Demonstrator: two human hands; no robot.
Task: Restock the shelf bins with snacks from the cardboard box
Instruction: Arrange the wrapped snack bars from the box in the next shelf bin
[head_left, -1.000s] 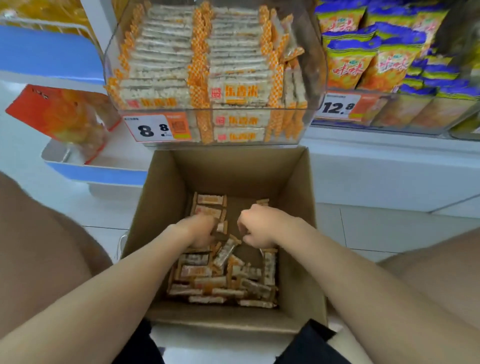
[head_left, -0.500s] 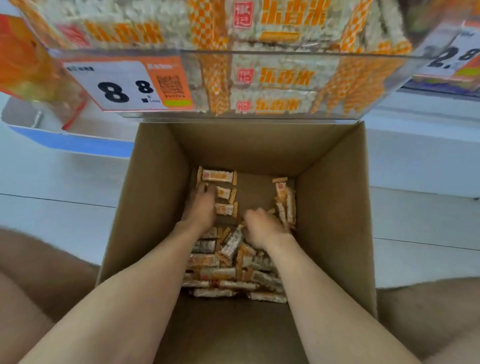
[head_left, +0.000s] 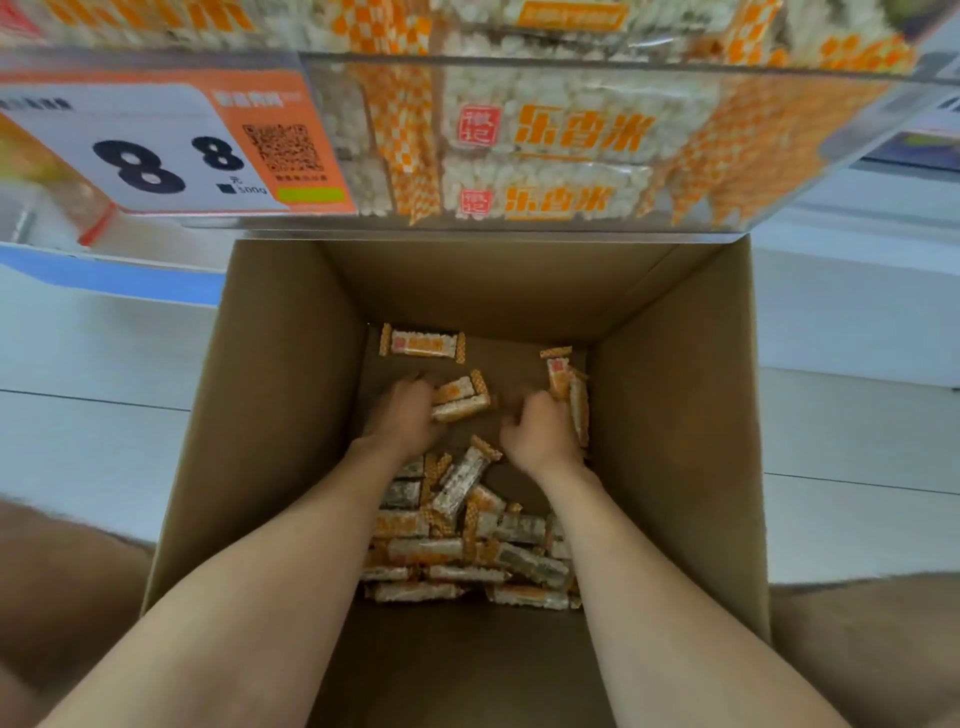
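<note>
Both forearms reach down into an open cardboard box (head_left: 675, 415) that stands on a pale tiled floor (head_left: 78, 441), just below a clear shelf bin (head_left: 810, 156); the bin is packed with the same orange-and-white puffed rice bars, and a price tag (head_left: 156, 150) reading 8.8 sits on its front at the left.

The left hand (head_left: 402, 415) is low on the box bottom, left of centre; its fingers (head_left: 410, 387) curl downward, and its inner edge touches a pair of rice bars (head_left: 460, 400) that lie tilted side by side; whether the hand actually clasps them I cannot tell, as the fingertips are blurred.

The right hand (head_left: 540, 434) is near the right wall, back up, fingers bent inward; it touches two upright bars (head_left: 569, 395) that lean against that wall; whether those fingers are grasping anything I cannot tell.

A single bar (head_left: 422, 343) lies flat by the far wall, apart from both hands; the main heap of bars (head_left: 467, 540) lies jumbled on the near part of the bottom, between and under the forearms.

A blue shelf edge (head_left: 119, 278) shows at the left, behind the box.
</note>
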